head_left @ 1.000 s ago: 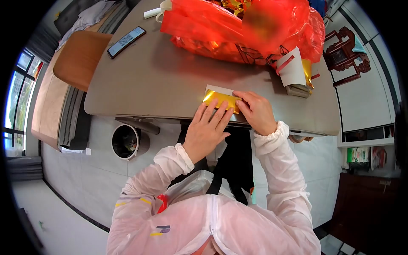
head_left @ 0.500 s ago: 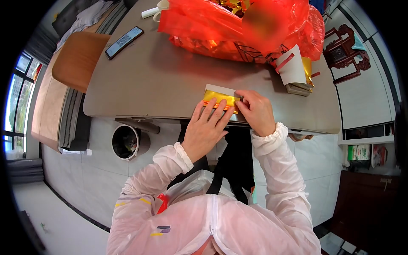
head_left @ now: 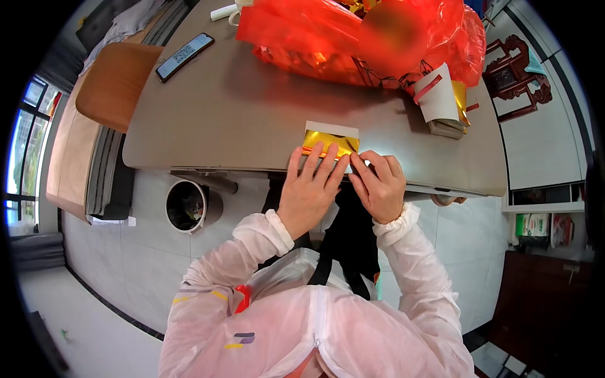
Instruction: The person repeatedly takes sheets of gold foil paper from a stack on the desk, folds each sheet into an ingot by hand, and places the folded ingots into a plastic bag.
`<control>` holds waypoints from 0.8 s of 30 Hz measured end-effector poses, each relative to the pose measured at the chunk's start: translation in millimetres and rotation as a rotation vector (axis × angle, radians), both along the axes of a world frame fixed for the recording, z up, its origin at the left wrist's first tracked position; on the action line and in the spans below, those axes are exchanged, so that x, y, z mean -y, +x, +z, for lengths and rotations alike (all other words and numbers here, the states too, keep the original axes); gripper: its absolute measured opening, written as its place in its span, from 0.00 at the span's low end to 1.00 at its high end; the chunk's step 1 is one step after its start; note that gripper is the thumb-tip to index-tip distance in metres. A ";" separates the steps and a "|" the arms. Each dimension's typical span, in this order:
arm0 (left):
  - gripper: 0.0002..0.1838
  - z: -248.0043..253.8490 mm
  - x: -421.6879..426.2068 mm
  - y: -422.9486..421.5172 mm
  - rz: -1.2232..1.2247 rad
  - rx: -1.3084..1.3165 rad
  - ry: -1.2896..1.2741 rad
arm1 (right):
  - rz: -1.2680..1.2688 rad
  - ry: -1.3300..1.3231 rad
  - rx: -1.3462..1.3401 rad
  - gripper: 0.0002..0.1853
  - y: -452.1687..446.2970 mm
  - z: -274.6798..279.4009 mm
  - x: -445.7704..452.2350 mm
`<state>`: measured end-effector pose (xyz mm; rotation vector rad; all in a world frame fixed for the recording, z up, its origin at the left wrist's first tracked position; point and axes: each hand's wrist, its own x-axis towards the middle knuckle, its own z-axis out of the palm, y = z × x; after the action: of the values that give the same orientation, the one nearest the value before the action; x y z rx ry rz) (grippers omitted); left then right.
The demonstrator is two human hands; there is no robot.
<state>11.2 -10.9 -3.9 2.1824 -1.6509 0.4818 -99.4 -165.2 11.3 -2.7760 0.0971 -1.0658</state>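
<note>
Shining gold, the white-edged paper [head_left: 330, 140] meets the left hand [head_left: 309, 194], grip wide, and right hand [head_left: 381, 189], grip narrower.

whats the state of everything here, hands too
gold paper: lying down, partly covered by fingers
left hand: fingers spread
right hand: fingers bent
phone: face up, screen lit
red bag: open, gold pieces showing at top
bin: lidless, some rubbish inside
white sheet: curled
</note>
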 end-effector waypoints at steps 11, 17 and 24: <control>0.33 9.4 -28.0 22.0 0.135 0.094 0.044 | 0.036 -0.093 -0.136 0.23 14.5 -4.8 -40.6; 0.33 12.6 -32.8 25.4 0.125 0.104 0.044 | -0.006 -0.037 -0.124 0.25 0.0 -10.3 -29.9; 0.31 13.5 0.7 4.4 0.022 0.041 0.022 | -0.010 0.002 -0.065 0.25 -4.9 -16.7 -23.8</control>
<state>15.6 -11.6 9.6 2.2230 -1.6628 0.5203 -104.3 -141.5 -5.4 -2.8120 0.1196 -0.9772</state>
